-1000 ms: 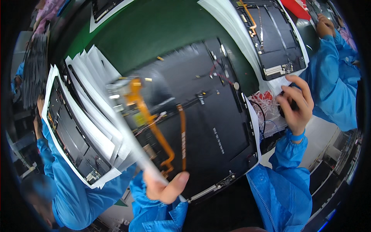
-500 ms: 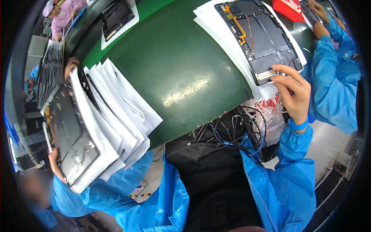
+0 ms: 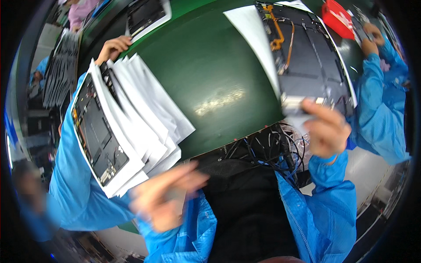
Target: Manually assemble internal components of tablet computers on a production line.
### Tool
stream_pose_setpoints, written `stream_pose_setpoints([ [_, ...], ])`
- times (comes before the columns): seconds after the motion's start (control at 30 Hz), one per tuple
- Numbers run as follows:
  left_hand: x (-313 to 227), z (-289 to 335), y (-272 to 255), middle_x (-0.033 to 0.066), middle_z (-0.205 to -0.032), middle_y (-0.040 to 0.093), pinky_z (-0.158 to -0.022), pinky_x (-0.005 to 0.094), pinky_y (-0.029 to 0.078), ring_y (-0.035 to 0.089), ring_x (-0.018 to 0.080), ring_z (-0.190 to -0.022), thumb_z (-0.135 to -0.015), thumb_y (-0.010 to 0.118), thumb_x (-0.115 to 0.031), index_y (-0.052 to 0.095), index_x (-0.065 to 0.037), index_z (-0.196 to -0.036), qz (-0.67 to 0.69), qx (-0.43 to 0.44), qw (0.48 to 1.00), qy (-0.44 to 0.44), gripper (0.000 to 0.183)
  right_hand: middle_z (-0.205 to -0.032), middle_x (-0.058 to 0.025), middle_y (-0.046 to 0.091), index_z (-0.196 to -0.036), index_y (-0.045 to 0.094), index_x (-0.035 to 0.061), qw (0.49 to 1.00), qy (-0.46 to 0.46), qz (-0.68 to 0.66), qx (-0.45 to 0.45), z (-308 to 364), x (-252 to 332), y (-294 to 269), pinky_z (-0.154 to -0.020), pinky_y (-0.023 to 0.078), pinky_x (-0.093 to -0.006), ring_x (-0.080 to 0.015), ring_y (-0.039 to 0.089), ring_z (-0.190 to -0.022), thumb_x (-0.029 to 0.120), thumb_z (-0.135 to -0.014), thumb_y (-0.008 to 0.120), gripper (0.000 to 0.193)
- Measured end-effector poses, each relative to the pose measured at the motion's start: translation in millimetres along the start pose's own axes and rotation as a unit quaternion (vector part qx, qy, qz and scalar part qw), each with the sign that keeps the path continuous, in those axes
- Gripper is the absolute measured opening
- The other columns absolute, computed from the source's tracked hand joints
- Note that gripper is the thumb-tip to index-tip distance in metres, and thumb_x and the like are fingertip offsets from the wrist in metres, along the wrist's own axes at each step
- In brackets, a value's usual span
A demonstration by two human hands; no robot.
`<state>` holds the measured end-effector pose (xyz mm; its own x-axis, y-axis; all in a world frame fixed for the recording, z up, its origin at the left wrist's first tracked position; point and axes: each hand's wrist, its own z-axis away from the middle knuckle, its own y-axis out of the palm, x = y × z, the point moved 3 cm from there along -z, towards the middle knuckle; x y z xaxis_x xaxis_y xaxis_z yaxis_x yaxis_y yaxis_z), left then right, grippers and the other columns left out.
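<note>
My left hand point(image 3: 164, 197), smeared by motion, is in front of my body beside the lower end of a paper-interleaved stack. Its fingers look stretched out, with nothing visible in them. A dark tablet-like housing point(image 3: 98, 131) faces outward on that stack's left side, backed by white sheets point(image 3: 144, 118). My right hand point(image 3: 326, 131), also blurred, is at the near edge of another dark housing point(image 3: 307, 61) with orange flex cables. Its forefinger points at a pale strip point(image 3: 298, 101) along that edge; contact and grip are unclear.
The green tabletop point(image 3: 215, 65) lies between both piles. Further back is another housing point(image 3: 147, 15) on paper. A co-worker's hand point(image 3: 114, 47) reaches past the left stack. Another person's hands point(image 3: 370, 39) work near a red box point(image 3: 337, 19). Cables point(image 3: 272, 147) hang below the table edge.
My left hand is now before my body, apart from the stack. The left stack stands more upright, its housing tilted differently. My right hand has shifted slightly down beside its housing.
</note>
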<state>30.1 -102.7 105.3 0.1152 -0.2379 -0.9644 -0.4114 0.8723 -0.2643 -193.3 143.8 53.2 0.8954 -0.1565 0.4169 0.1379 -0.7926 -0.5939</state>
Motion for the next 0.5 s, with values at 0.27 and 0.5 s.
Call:
stream_pose_setpoints([
  [0.27, 98.1, -48.0, 87.3, 0.0094, -0.133, 0.061, -0.102, 0.0308, 0.046, 0.058, 0.0140, -0.117, -0.107, 0.052, -0.013, 0.043, 0.002, -0.149, 0.345, 0.012, 0.927, -0.147, 0.046, -0.121, -0.0077, 0.072, -0.103, 0.077, 0.0133, 0.962, -0.020, -0.145, 0.230, 16.5, 76.4, 54.3, -0.059, 0.060, -0.0288, -0.0204, 0.076, -0.080, 0.020, -0.082, 0.082, 0.023],
  [0.5, 144.1, -10.4, 98.2, 0.0119, -0.129, 0.060, -0.104, 0.0310, 0.042, 0.055, 0.0156, -0.120, -0.107, 0.053, -0.011, 0.044, 0.003, -0.147, 0.207, 0.033, 0.970, -0.120, 0.043, -0.098, -0.0129, 0.074, -0.095, 0.073, 0.0020, 0.962, 0.140, -0.117, 0.203, -21.0, 30.5, 73.7, -0.069, 0.059, -0.0371, -0.0290, 0.074, -0.084, 0.005, -0.086, 0.073, 0.010],
])
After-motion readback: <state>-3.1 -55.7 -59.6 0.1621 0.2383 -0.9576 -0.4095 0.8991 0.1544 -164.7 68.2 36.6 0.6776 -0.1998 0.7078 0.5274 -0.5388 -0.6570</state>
